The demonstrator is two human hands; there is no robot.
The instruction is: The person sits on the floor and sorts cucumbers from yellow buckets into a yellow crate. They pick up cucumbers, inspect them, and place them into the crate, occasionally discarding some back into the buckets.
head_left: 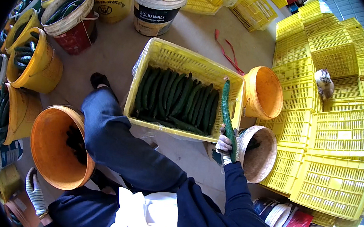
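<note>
My right hand (224, 144), in a pale work glove, is wrapped round the lower part of a long green cucumber (227, 101). The cucumber stands nearly lengthwise over the right end of a yellow plastic crate (189, 52). A row of dark cucumbers (175, 95) lies side by side in the crate, with a few crosswise along its near side. My left hand (36, 194), in a striped glove, is open and empty at the lower left, fingers extended. Closest to it is a tilted orange bucket (46, 143) with several dark cucumbers (75, 144) deep inside.
Buckets full of cucumbers, including a white one (155, 14) and a red one (72, 33), crowd the left and back. An orange bucket (263, 93) and a whitish bucket (257, 153) stand right of the crate. Stacked yellow crates (341, 136) hold a cat (324, 82). Red strap (229, 51) lies behind.
</note>
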